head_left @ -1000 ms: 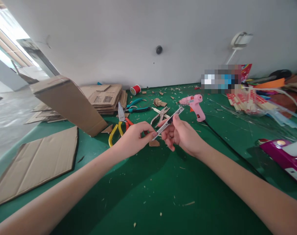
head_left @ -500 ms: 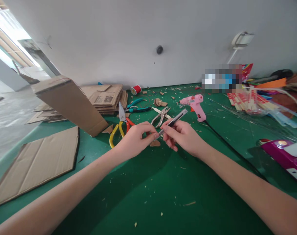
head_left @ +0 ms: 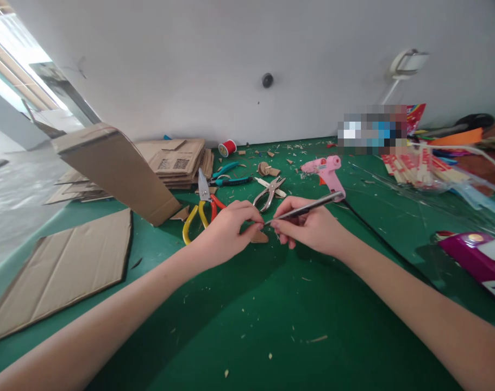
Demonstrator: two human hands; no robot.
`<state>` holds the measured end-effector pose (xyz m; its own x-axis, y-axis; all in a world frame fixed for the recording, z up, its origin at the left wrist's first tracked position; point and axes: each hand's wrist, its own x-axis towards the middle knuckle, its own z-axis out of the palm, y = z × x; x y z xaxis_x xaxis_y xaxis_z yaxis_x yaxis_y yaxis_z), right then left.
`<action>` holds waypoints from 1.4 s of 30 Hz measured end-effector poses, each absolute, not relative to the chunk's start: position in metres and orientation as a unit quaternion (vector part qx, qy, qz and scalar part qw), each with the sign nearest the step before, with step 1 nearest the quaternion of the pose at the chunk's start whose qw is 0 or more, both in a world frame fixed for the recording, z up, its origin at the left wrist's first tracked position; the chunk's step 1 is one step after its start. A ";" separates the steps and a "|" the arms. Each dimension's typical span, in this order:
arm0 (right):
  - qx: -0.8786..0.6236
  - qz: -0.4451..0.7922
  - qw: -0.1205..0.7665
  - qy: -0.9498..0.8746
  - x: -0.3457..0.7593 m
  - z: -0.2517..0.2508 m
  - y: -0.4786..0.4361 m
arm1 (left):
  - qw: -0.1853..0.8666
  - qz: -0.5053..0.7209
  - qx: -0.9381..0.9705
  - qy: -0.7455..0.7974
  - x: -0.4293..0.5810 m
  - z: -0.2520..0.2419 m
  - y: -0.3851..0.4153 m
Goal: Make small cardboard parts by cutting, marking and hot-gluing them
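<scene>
My right hand [head_left: 314, 231] is closed around a slim metal utility knife [head_left: 318, 203], its back end tilted up to the right and its front end pointing at my left fingertips. My left hand [head_left: 231, 231] is pinched close to that front end; whatever its thumb and finger hold is too small to make out. Just under the left fingertips a small cardboard scrap [head_left: 260, 237] lies on the green table [head_left: 247, 315]. Scissors with yellow and red handles [head_left: 196, 214] lie beside the left hand. Behind the hands rests a metal hole punch [head_left: 269, 194].
A pink glue gun [head_left: 329, 172] and its black cord are at the right, with a purple power strip [head_left: 471, 255] farther over. Teal pliers [head_left: 231, 179], red thread [head_left: 227, 147] and stacked cardboard [head_left: 182, 157] stand behind. A bent cardboard piece [head_left: 117, 168] and flat sheet [head_left: 76, 260] are left.
The utility knife has tipped lower, its back end swinging right and down. Its front end stays at the pinched left fingertips. The left hand has hardly moved.
</scene>
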<state>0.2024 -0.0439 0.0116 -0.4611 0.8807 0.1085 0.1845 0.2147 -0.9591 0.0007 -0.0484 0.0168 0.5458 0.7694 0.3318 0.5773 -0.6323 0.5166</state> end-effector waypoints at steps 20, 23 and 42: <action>-0.441 0.435 0.232 -0.750 0.206 -0.003 -0.042 | 0.113 0.113 0.920 0.358 -0.015 0.019 -0.041; -0.441 0.436 0.231 -0.749 0.205 -0.003 -0.043 | 0.128 0.117 0.921 0.350 -0.014 0.017 -0.039; -0.443 0.443 0.227 -0.746 0.206 -0.006 -0.043 | 0.151 0.117 0.914 0.358 -0.015 0.012 -0.036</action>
